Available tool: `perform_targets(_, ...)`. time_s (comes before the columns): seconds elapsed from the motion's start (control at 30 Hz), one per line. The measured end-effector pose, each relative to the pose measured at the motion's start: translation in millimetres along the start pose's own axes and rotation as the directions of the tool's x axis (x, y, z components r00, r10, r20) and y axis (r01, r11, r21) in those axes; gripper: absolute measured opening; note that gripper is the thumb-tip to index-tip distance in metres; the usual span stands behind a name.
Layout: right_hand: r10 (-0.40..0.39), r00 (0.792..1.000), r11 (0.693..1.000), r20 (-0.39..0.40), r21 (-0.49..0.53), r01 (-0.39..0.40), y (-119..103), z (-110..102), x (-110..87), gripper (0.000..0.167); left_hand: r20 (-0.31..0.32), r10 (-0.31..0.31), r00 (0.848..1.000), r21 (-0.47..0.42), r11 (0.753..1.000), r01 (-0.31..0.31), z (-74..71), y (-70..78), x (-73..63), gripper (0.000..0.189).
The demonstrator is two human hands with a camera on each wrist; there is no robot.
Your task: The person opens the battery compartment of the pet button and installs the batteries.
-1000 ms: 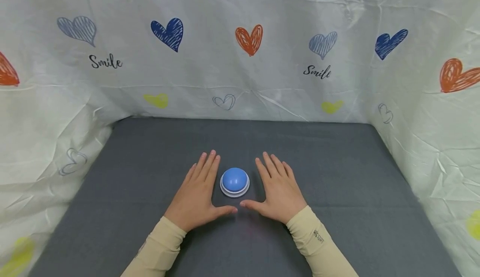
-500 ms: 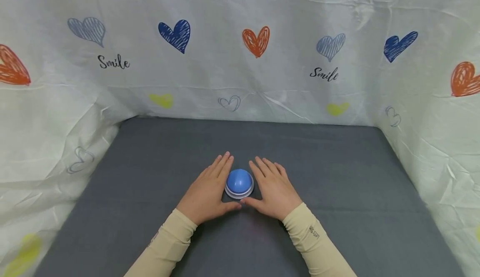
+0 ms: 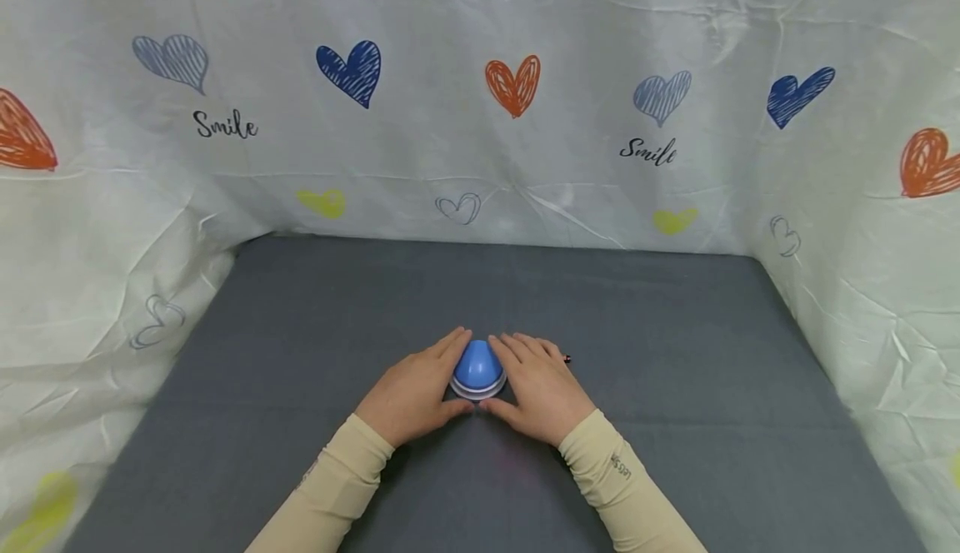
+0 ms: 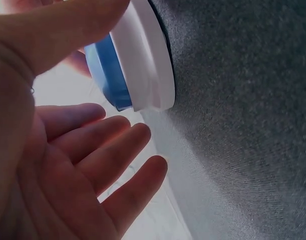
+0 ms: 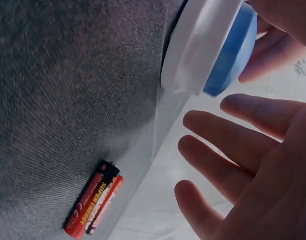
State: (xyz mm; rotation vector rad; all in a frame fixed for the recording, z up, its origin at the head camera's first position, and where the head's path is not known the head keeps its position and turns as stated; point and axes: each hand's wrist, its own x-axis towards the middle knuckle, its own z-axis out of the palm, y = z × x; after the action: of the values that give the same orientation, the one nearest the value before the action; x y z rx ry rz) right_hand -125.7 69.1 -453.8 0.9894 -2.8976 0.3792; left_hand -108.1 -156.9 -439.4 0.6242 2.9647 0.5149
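Observation:
A blue domed push button [image 3: 478, 366] with a white base [image 4: 150, 60] stands on the grey cloth, between both hands. My left hand [image 3: 408, 391] curves along its left side, and in the left wrist view the thumb [image 4: 67, 27] overlaps the base. The other left fingers [image 4: 110, 155] are spread and loosely bent. My right hand [image 3: 543, 386] curves along the right side, its fingers [image 5: 225, 142] also loosely bent. Both thumbs almost meet in front of the button. Red and black batteries [image 5: 95, 200] lie beyond the right fingertips, mostly hidden by that hand in the head view.
The grey cloth [image 3: 660, 336] covers the table. A white curtain [image 3: 442, 145] printed with hearts and "Smile" rises along the back and both sides.
Both hands have closed in on the button from the sides, and their fingers bend more over it. A battery end now shows past the right fingers. The button stays on the cloth.

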Motion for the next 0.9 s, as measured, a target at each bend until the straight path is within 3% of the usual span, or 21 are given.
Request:
perform_targets(0.57, -0.032, 0.999, 0.998, -0.035, -0.046, 0.03, -2, 9, -0.7, 0.068, -0.084, 0.051, 0.995, 0.041, 0.998, -0.048, 9.4, 2.3, -0.5, 0.074)
perform_targets(0.9, -0.037, 0.998, 0.999, -0.043, -0.032, 0.035, -1, 8, -1.1, 0.065, -0.074, 0.024, 0.997, 0.03, 0.999, -0.022, 11.0, 4.3, -0.7, 0.075)
